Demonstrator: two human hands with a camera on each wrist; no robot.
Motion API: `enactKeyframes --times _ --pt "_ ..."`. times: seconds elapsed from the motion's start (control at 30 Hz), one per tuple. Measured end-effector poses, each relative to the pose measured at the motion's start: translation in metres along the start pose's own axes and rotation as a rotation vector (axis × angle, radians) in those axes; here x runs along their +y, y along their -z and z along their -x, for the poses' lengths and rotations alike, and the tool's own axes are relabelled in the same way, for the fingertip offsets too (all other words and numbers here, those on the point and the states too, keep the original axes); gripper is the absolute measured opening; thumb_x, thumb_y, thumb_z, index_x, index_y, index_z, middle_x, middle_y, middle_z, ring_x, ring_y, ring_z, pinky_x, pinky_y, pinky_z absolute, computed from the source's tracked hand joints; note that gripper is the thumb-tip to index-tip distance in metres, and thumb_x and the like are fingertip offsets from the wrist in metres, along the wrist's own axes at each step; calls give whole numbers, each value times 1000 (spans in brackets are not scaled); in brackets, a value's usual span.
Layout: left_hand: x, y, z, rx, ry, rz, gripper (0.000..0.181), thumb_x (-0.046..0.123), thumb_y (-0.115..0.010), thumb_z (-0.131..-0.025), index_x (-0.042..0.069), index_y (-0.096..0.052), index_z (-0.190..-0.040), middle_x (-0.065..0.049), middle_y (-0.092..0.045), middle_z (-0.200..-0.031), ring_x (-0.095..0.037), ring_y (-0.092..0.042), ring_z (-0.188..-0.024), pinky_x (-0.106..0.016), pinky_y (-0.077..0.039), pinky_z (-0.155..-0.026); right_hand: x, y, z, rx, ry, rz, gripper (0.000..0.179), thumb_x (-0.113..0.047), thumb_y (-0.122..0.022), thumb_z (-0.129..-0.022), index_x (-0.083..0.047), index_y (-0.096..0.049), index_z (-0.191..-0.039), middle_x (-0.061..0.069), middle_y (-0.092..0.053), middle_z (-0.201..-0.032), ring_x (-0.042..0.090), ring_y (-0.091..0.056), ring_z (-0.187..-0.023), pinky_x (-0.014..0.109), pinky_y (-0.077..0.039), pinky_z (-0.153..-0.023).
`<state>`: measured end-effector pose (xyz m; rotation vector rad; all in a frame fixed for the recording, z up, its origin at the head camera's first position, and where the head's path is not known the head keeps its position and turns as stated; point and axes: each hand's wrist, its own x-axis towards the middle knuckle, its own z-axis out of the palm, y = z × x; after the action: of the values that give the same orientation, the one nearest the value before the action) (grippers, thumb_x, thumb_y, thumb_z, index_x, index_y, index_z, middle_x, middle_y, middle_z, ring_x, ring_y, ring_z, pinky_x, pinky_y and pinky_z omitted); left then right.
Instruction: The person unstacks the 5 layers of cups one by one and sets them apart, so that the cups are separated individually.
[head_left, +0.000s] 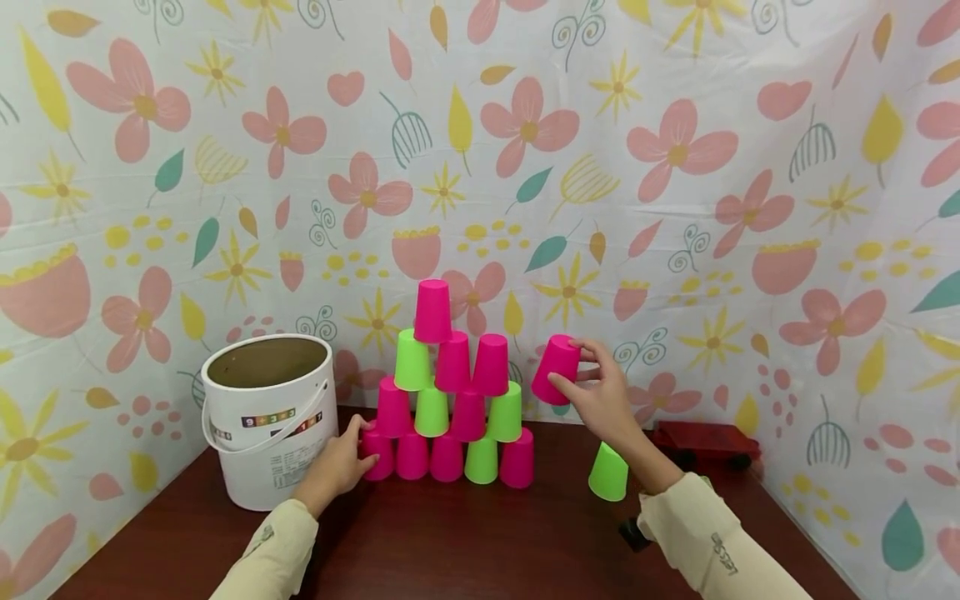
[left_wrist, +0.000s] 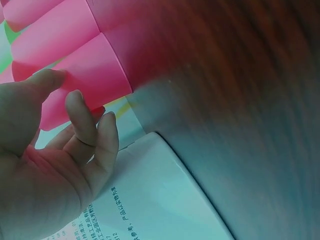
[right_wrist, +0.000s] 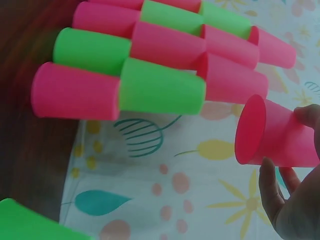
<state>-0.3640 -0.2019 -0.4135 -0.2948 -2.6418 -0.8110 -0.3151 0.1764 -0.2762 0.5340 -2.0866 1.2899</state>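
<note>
Upside-down pink and green cups (head_left: 446,457) form a stacked pyramid on the table, with a single pink cup (head_left: 432,311) at its top left. My right hand (head_left: 603,396) holds a pink cup (head_left: 555,369) in the air right of the stack, slightly tilted, mouth down; in the right wrist view thumb and fingers grip this pink cup (right_wrist: 280,132) from opposite sides. At the bottom left, my left hand (head_left: 337,462) touches the end pink cup (head_left: 378,452). In the left wrist view its fingers (left_wrist: 80,115) lie loosely bent against that pink cup (left_wrist: 97,75).
A white bucket (head_left: 270,454) with a handle stands close left of the left hand. A lone green cup (head_left: 608,473) sits on the table (head_left: 555,533) below the right forearm. Behind that arm is a red toy vehicle (head_left: 705,444); a small black object (head_left: 634,534) lies near the sleeve.
</note>
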Motion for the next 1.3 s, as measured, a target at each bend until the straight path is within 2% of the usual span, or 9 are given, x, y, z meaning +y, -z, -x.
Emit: enactKeyframes --times 0.2,0.3,0.67,0.87,1.07,1.23,1.3 --pt "-1 -2 0 0 -7 4 46 11 -79 -83 11 -45 -114 -25 -69 -100 -37 -69 -89 -46 -54 -71 46 13 13 1 34 73 56 -12 -79 -84 -8 -53 -134 20 -59 -115 34 -64 -83 26 -54 -60" --pt "-2 -3 0 -3 -3 8 46 11 -79 -83 10 -45 -114 -25 -69 -99 -37 -69 -90 -46 -54 -72 60 22 22 14 51 124 55 -14 -82 -82 -10 -56 -131 18 -62 -109 30 -65 -78 28 -55 -58" --pt "-3 -3 -1 -9 0 12 48 10 -79 -83 9 -43 -114 -25 -69 -101 -37 -68 -91 -46 -54 -73 85 63 57 30 2 246 53 -14 -84 -80 -9 -56 -124 12 -64 -101 19 -63 -76 26 -54 -60" --pt "-5 -4 0 16 -18 14 46 9 -79 -82 10 -44 -111 -24 -70 -103 -35 -69 -85 -45 -53 -71 99 80 65 10 -33 273 53 -15 -84 -80 -8 -55 -124 13 -63 -100 20 -66 -77 25 -55 -59" --pt "-6 -5 0 4 -28 10 46 8 -79 -83 9 -43 -112 -24 -70 -105 -35 -70 -85 -45 -54 -71 117 97 71 11 -91 342 56 -19 -85 -79 -10 -54 -125 14 -63 -101 27 -67 -79 25 -54 -59" --pt "-5 -3 0 -7 -18 14 47 8 -79 -83 9 -43 -113 -24 -70 -103 -34 -69 -84 -45 -54 -71 127 108 74 17 -125 376 57 -22 -86 -78 -8 -54 -123 16 -64 -101 24 -68 -77 21 -53 -62" --pt "-4 -2 -1 -8 -16 10 48 9 -79 -82 8 -43 -113 -24 -70 -103 -34 -69 -83 -44 -53 -70 131 111 74 15 -143 373 57 -22 -86 -78 -8 -54 -123 18 -64 -102 24 -69 -77 23 -53 -59"
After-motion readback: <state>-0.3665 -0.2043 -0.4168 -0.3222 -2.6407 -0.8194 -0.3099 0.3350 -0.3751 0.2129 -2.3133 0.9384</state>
